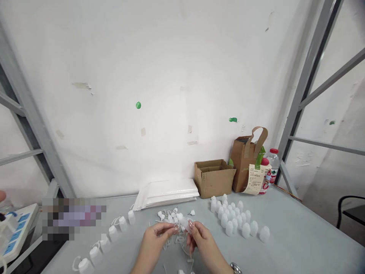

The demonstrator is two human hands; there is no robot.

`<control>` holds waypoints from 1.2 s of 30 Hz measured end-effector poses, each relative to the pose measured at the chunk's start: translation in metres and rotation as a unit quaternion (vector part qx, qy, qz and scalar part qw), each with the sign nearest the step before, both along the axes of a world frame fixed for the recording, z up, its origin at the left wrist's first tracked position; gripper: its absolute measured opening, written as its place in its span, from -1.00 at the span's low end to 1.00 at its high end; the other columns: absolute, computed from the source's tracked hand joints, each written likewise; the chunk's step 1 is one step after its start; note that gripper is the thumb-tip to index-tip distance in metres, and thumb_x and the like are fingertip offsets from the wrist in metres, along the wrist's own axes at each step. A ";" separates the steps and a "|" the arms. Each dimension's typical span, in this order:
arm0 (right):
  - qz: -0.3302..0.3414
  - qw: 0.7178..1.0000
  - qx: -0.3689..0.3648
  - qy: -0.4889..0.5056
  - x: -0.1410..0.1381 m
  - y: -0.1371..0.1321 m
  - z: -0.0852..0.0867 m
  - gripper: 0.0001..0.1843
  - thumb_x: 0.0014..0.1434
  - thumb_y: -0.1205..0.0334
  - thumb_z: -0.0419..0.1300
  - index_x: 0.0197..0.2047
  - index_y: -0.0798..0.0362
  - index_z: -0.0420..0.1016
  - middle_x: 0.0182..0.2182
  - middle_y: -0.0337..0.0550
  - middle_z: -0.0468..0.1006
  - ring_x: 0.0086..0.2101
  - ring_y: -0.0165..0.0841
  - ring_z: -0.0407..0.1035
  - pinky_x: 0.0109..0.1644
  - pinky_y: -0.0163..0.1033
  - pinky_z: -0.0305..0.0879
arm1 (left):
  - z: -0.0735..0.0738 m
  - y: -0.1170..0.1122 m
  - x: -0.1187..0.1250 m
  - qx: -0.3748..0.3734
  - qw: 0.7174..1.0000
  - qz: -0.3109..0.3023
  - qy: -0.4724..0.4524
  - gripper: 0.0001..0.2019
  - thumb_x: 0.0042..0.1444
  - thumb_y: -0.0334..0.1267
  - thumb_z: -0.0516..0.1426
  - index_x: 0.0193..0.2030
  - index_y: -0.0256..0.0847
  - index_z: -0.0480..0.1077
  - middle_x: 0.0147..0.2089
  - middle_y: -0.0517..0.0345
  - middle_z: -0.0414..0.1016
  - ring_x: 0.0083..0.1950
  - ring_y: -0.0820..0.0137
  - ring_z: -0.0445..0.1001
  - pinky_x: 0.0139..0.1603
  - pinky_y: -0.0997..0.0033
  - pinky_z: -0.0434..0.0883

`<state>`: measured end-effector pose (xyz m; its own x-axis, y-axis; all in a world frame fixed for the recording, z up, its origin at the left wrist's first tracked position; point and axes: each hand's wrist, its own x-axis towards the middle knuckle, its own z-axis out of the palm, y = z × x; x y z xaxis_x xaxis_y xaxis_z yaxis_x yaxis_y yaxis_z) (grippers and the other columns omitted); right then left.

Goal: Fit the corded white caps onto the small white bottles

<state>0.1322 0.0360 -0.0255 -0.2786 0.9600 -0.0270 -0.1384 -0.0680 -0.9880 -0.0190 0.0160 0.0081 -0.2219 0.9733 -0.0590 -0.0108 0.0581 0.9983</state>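
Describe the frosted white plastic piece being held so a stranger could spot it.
On the grey table, find the left hand and right hand above the heap of white loops. The frosted white plastic piece sits between them, raised off the table, unlike the matching pieces standing nearby.

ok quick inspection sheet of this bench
surface: grey table, items along its far side
job's things: looped caps in a row at left, loose caps grouped at right, small white pieces heaped between
grips: right hand holds a cap, left hand pinches beside it, held item unclear
clutter: cardboard box, paper bag, water bottle, white packets
cables: power strip at far left, plug in it
surroundings: white wall, grey metal frame
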 end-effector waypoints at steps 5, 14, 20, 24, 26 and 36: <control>-0.046 0.997 0.054 -0.029 0.005 0.000 0.002 -0.40 -0.09 -0.39 0.04 -0.49 0.06 0.25 -0.63 -0.34 0.32 -0.65 -0.49 0.18 -0.50 -0.32 0.12 | -0.001 0.000 -0.004 0.007 1.000 0.012 -0.004 -0.88 -0.39 -0.24 0.33 -0.60 -0.18 0.56 -0.53 0.10 0.63 -0.40 0.24 0.55 -0.29 0.39 0.45; -0.049 0.995 0.078 -0.029 0.007 -0.003 0.010 -0.44 -0.02 -0.33 0.04 -0.39 0.07 0.27 -0.59 -0.31 0.30 -0.57 -0.43 0.19 -0.45 -0.30 0.15 | 0.004 -0.001 -0.011 -0.009 0.981 0.051 -0.186 -0.86 -0.22 -0.42 0.30 -0.41 -0.24 0.55 -0.38 0.09 0.66 -0.28 0.34 0.59 -0.19 0.50 0.48; 0.006 0.984 0.138 -0.108 0.008 -0.018 0.014 -0.62 0.10 -0.13 0.06 -0.38 0.07 0.29 -0.57 -0.29 0.32 -0.50 -0.38 0.23 -0.36 -0.29 0.17 | 0.002 0.001 -0.014 -0.031 0.941 0.095 -0.323 -0.78 0.00 -0.63 0.09 -0.37 -0.32 0.52 -0.29 0.00 0.65 -0.24 0.40 0.59 -0.19 0.54 0.50; -0.036 0.973 0.180 -0.137 0.007 -0.023 0.015 -0.68 0.12 -0.05 0.07 -0.38 0.07 0.32 -0.57 -0.28 0.35 -0.49 -0.37 0.23 -0.36 -0.30 0.16 | 0.001 0.002 -0.012 -0.031 0.935 0.086 -0.343 -0.77 0.01 -0.65 0.07 -0.34 -0.35 0.51 -0.28 -0.02 0.64 -0.23 0.40 0.58 -0.19 0.54 0.51; -0.040 0.970 0.191 -0.146 0.007 -0.023 0.016 -0.69 0.12 -0.03 0.06 -0.38 0.07 0.33 -0.56 -0.27 0.36 -0.48 -0.37 0.24 -0.35 -0.30 0.16 | 0.002 0.002 -0.011 -0.028 0.933 0.083 -0.349 -0.76 0.01 -0.66 0.07 -0.33 -0.35 0.51 -0.27 -0.02 0.64 -0.21 0.40 0.58 -0.18 0.54 0.51; -0.003 0.959 0.212 -0.188 0.011 -0.023 0.019 -0.72 0.15 0.02 0.03 -0.37 0.08 0.33 -0.51 -0.21 0.38 -0.44 -0.35 0.26 -0.31 -0.30 0.19 | 0.007 -0.004 -0.005 -0.066 0.925 0.091 -0.362 -0.80 0.02 -0.62 0.08 -0.38 -0.37 0.50 -0.33 -0.02 0.64 -0.30 0.43 0.59 -0.25 0.55 0.52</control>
<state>0.1429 0.0126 -0.0066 -0.3204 0.9082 0.2694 0.2331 0.3512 -0.9068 -0.0239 0.0119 0.0154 -0.2365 0.8978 -0.3716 -0.6958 0.1105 0.7097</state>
